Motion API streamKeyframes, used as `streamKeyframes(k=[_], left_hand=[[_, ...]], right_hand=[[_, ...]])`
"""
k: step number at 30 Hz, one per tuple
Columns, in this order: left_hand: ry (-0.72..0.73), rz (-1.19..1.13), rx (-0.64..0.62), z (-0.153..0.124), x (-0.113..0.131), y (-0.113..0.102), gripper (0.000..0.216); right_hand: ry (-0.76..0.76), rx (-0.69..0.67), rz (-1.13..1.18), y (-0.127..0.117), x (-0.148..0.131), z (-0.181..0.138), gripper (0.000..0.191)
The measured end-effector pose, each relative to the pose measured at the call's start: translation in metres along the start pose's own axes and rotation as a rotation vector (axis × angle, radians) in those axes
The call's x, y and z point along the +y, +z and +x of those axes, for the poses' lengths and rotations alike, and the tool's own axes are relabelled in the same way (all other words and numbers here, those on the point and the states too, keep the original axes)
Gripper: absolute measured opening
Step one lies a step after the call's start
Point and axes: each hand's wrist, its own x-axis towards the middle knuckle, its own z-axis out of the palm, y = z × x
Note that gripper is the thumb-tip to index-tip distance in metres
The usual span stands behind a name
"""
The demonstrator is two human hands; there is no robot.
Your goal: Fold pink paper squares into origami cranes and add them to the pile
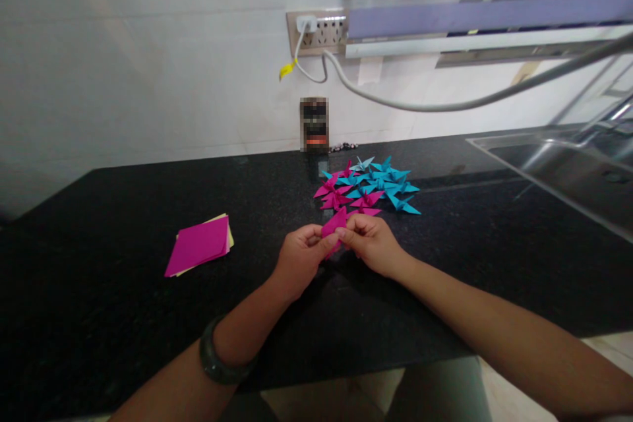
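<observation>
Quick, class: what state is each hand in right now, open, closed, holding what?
Left hand: closed, pinching the folded magenta paper.
Right hand: closed, pinching the same paper.

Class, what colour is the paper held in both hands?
The paper is magenta pink, clearest in the head view.

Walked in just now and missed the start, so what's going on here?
A person sits at a black counter and pinches a partly folded pink paper between the left hand and the right hand, held just above the surface. Right behind the hands lies a cluster of pink and blue folded shapes. A small stack of flat sheets, pink on top, lies to the left. A steel sink is at the right.
</observation>
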Motion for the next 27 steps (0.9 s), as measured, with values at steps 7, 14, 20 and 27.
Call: streamKeyframes(k=[7,14,20,27], left_hand=[[-0.091,0.011,-0.039,0.0014,-0.0045,-0.0004,0.023],[-0.044,-0.01,-0.054,0.0014,-0.0037,-0.0001,0.025],[-0.06,-0.134,0.075,0.005,-0.0048,-0.0032,0.024],[-0.017,-0.089,0.129,0.0059,-0.0077,-0.0036,0.022]], right_hand=[[0.008,0.018,0.103,-0.0017,0.0018,0.0033,0.03],[-0.02,0.059,0.01,-0.0046,0.0028,0.0025,0.036],[0.072,0.044,0.029,-0.0021,0.007,0.0037,0.03],[0.049,0.03,-0.088,-0.0004,0.0083,0.0012,0.018]])
